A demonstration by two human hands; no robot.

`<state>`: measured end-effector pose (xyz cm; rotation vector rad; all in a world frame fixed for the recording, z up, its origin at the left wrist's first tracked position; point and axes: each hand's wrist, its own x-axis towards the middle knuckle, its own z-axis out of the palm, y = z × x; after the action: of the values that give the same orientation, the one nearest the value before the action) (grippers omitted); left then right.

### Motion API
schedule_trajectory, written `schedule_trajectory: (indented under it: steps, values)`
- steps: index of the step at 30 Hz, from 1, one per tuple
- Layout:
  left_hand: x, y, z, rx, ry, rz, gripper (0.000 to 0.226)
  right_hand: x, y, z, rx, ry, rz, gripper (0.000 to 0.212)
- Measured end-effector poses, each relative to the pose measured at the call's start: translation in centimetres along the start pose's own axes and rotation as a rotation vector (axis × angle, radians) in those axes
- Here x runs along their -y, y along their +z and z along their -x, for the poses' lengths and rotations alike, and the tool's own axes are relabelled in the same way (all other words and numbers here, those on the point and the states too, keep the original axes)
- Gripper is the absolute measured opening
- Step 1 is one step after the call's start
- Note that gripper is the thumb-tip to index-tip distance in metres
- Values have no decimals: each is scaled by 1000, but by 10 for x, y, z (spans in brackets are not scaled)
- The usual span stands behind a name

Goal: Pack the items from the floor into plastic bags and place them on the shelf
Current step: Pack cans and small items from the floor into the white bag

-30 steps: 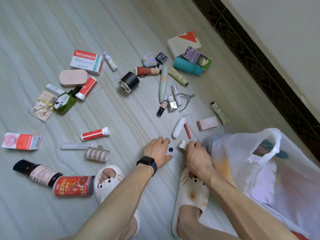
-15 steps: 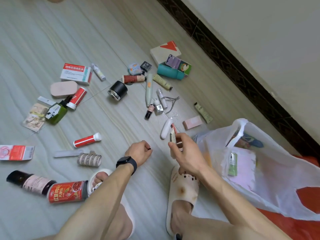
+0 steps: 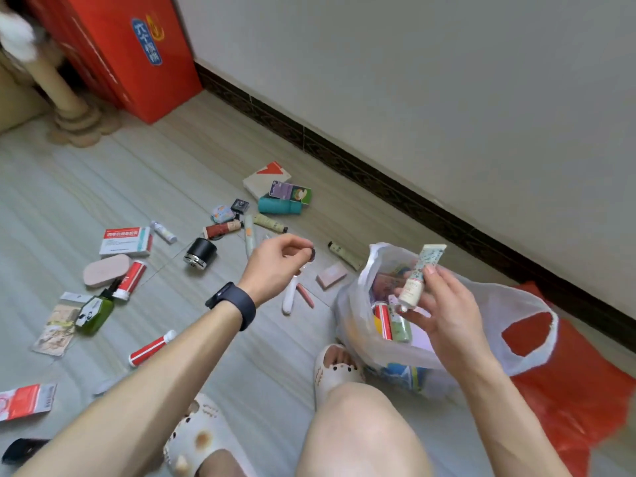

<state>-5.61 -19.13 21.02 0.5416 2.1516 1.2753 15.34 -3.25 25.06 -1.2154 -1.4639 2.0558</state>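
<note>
Tube (image 3: 421, 277) looked light and soft-walled, likely to squash. Best taken near the stiffer neck end, not mid-body. Right hand (image 3: 447, 315) gripped its lower half with thumb and fingers, crimped end up, right of centre, just over the open mouth of the white plastic bag (image 3: 492, 297). Small, cream-white, speckled blue-green print towards the crimp. Left hand (image 3: 275, 266) pinched a tiny dark round cap (image 3: 312, 254) at frame centre: hard, easy to drop. Whether it was the tube's cap, could not tell.

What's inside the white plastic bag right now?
Inside the white plastic bag, a red-and-white tube and a pale green bottle show near the mouth. The right hand and the floral tube it holds cover much of the opening; deeper contents are hidden.
</note>
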Motion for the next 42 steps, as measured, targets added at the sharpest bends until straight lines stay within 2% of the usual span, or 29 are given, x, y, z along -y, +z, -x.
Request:
schedule_trajectory:
  steps: [3, 6, 9, 12, 14, 17, 21, 25, 30, 34, 38, 42]
  values:
    - [-55, 32, 1, 26, 232, -144, 10, -14, -45, -9, -199, 72, 234, 26]
    - [-93, 73, 10, 99, 484, -357, 14, -38, -74, -18, -196, 93, 493, 27]
    - [-96, 114, 14, 181, 722, -745, 19, -50, -83, -21, -157, 100, 626, 21]
    - [-77, 141, 17, 325, 829, -1125, 19, -63, -86, -28, -157, 88, 825, 24]
    - [-59, 152, 18, 407, 790, -1249, 20, -73, -87, -33, -129, 92, 976, 35]
    - [-38, 159, 20, 443, 684, -1284, 21, -79, -85, -33, -114, 95, 1058, 40]
    - [-25, 167, 24, 483, 665, -1287, 21, -84, -89, -31, -137, 87, 1093, 41]
    - [-21, 169, 24, 472, 755, -1252, 17, -86, -94, -28, -141, 104, 1090, 42]
    - [-39, 143, 10, 284, 897, -1109, 18, -65, -97, -19, -195, 59, 1007, 40]
    - [-62, 80, -12, 76, 811, -1129, 27, -34, -85, -14, -191, -61, 998, 41]
    - [-59, 15, -23, -30, 485, -1128, 38, -7, -51, -10, -117, -248, 955, 38]
    - [-21, -34, -18, -20, 153, -1129, 47, 7, 2, -11, 21, -462, 990, 35]
